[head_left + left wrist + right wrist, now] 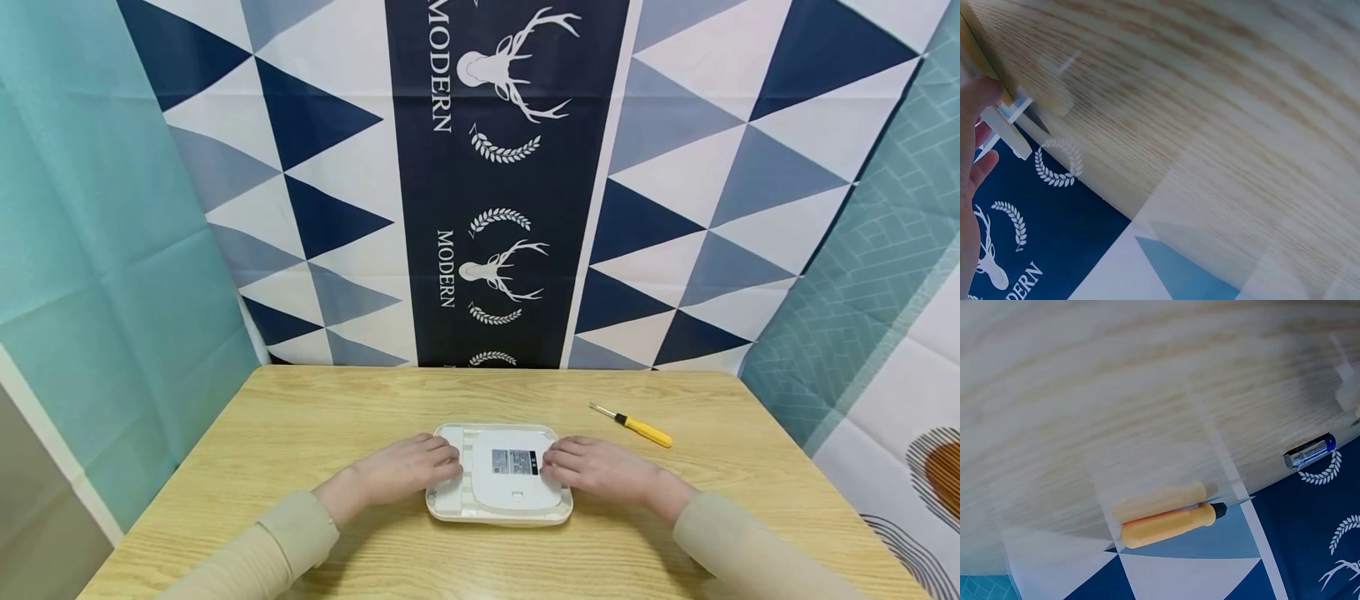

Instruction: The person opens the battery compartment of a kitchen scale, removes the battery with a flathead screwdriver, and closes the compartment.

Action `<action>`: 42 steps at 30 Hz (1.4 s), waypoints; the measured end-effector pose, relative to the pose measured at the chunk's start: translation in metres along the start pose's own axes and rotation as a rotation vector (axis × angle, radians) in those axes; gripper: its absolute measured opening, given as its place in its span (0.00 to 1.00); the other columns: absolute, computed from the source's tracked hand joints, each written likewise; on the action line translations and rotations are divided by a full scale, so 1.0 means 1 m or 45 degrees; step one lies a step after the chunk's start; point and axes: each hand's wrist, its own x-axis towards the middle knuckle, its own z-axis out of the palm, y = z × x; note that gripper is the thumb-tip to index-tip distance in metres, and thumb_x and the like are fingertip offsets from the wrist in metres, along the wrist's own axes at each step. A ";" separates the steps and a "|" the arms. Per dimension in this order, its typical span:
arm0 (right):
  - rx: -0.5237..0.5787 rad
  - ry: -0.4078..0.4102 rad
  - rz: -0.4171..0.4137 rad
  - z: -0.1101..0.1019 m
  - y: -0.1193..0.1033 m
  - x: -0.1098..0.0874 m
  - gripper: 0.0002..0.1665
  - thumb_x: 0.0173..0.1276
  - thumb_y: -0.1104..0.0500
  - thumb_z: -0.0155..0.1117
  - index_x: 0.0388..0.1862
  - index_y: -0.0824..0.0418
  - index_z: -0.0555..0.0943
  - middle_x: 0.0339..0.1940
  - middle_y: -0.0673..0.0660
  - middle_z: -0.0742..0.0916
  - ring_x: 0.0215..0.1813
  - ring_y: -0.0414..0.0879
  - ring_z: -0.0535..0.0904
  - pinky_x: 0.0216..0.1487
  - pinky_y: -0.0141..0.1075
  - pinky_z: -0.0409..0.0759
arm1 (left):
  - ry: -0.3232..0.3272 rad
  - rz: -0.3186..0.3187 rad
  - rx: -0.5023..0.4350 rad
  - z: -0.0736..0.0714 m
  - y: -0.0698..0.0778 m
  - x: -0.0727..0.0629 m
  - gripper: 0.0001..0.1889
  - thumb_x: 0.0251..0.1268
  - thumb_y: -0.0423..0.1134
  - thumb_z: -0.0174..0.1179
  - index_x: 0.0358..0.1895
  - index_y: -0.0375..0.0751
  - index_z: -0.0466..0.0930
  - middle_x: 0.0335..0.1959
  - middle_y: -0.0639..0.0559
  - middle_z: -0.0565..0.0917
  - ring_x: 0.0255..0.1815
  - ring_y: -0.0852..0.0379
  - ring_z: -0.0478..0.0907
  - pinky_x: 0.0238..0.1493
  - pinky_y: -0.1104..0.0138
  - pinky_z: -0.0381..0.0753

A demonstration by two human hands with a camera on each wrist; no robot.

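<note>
A white plastic device (517, 496) with rounded corners lies on the table, its raised rounded panel bearing a grey and black label (513, 462). Along its left side runs a long white strip-shaped cover (450, 500). My left hand (408, 467) reaches over this cover, fingers bent on it; in the left wrist view the white cover (1007, 132) stands out tilted between thumb and fingers. On the opposite side my right hand (600, 468) grips the device's right edge, fingertips on top beside the label. The right wrist view does not show that hand.
A screwdriver with a yellow handle (647, 431) lies to the right, beyond my right hand. In the right wrist view a blue and silver battery (1310, 451) appears near the same screwdriver. The wooden table (337, 400) ends at a patterned cloth backdrop (495, 192).
</note>
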 end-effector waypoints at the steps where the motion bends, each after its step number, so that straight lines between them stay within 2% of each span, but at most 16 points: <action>1: -0.021 0.005 -0.015 0.001 0.000 0.000 0.18 0.68 0.64 0.42 0.51 0.55 0.75 0.51 0.51 0.82 0.53 0.45 0.78 0.56 0.37 0.79 | 0.006 0.007 0.010 0.000 0.000 0.000 0.19 0.58 0.33 0.61 0.53 0.52 0.72 0.54 0.57 0.77 0.57 0.59 0.73 0.61 0.66 0.74; 4: -0.061 0.016 -0.040 0.001 0.001 0.000 0.19 0.64 0.65 0.44 0.51 0.55 0.75 0.50 0.52 0.82 0.52 0.45 0.78 0.55 0.37 0.79 | 0.018 0.020 0.029 0.000 0.001 -0.001 0.17 0.60 0.34 0.59 0.52 0.52 0.72 0.53 0.56 0.77 0.56 0.58 0.73 0.61 0.66 0.74; 8: -0.085 0.016 -0.045 0.001 0.000 -0.001 0.20 0.65 0.65 0.41 0.51 0.55 0.75 0.51 0.52 0.83 0.52 0.45 0.79 0.55 0.37 0.79 | 0.031 0.031 0.030 -0.001 0.001 -0.001 0.15 0.62 0.35 0.58 0.52 0.52 0.72 0.53 0.56 0.78 0.56 0.58 0.74 0.61 0.66 0.74; 14: -0.118 0.038 -0.019 -0.001 0.001 -0.001 0.30 0.76 0.68 0.22 0.52 0.55 0.76 0.50 0.51 0.83 0.51 0.44 0.79 0.54 0.37 0.79 | 0.066 0.029 0.023 -0.005 0.000 -0.001 0.16 0.61 0.34 0.59 0.51 0.53 0.73 0.52 0.57 0.79 0.55 0.58 0.75 0.62 0.64 0.74; 17: -0.128 0.048 -0.003 -0.004 0.001 0.000 0.33 0.77 0.68 0.18 0.53 0.55 0.76 0.50 0.51 0.83 0.51 0.44 0.79 0.54 0.37 0.79 | 0.087 0.029 0.059 -0.007 -0.002 -0.001 0.17 0.60 0.34 0.59 0.51 0.53 0.73 0.51 0.57 0.79 0.54 0.58 0.74 0.61 0.64 0.74; 22: -0.106 0.088 0.018 -0.008 0.003 0.002 0.32 0.77 0.68 0.19 0.53 0.56 0.76 0.49 0.51 0.83 0.50 0.44 0.79 0.53 0.37 0.80 | 0.145 0.025 0.062 -0.009 -0.005 -0.002 0.15 0.60 0.33 0.59 0.49 0.54 0.73 0.50 0.58 0.78 0.53 0.59 0.74 0.59 0.67 0.75; 29: -0.033 0.151 0.106 -0.012 0.003 0.001 0.28 0.79 0.65 0.24 0.55 0.59 0.77 0.47 0.51 0.83 0.48 0.44 0.79 0.50 0.36 0.80 | 0.283 0.009 -0.001 -0.014 -0.011 -0.003 0.16 0.55 0.33 0.65 0.45 0.52 0.73 0.38 0.58 0.75 0.40 0.60 0.73 0.46 0.70 0.77; 31: -0.007 0.149 0.143 -0.014 0.003 0.000 0.29 0.80 0.64 0.23 0.56 0.59 0.76 0.47 0.51 0.83 0.48 0.44 0.79 0.50 0.36 0.81 | 0.293 -0.012 -0.033 -0.016 -0.012 -0.003 0.17 0.55 0.32 0.66 0.46 0.51 0.74 0.37 0.58 0.74 0.39 0.60 0.72 0.44 0.70 0.77; 37: 0.071 0.144 0.256 -0.017 0.005 -0.001 0.31 0.79 0.59 0.17 0.58 0.59 0.73 0.49 0.51 0.82 0.48 0.44 0.79 0.48 0.37 0.81 | 0.280 -0.094 -0.079 -0.022 -0.014 -0.004 0.23 0.51 0.30 0.68 0.52 0.51 0.75 0.40 0.57 0.76 0.41 0.59 0.73 0.48 0.69 0.77; 42: 0.181 0.237 0.335 -0.018 0.007 0.000 0.25 0.80 0.54 0.29 0.54 0.58 0.76 0.48 0.50 0.82 0.48 0.42 0.79 0.48 0.35 0.81 | 0.297 -0.160 -0.090 -0.026 -0.016 -0.005 0.25 0.49 0.32 0.70 0.53 0.50 0.75 0.43 0.57 0.78 0.44 0.59 0.74 0.51 0.69 0.78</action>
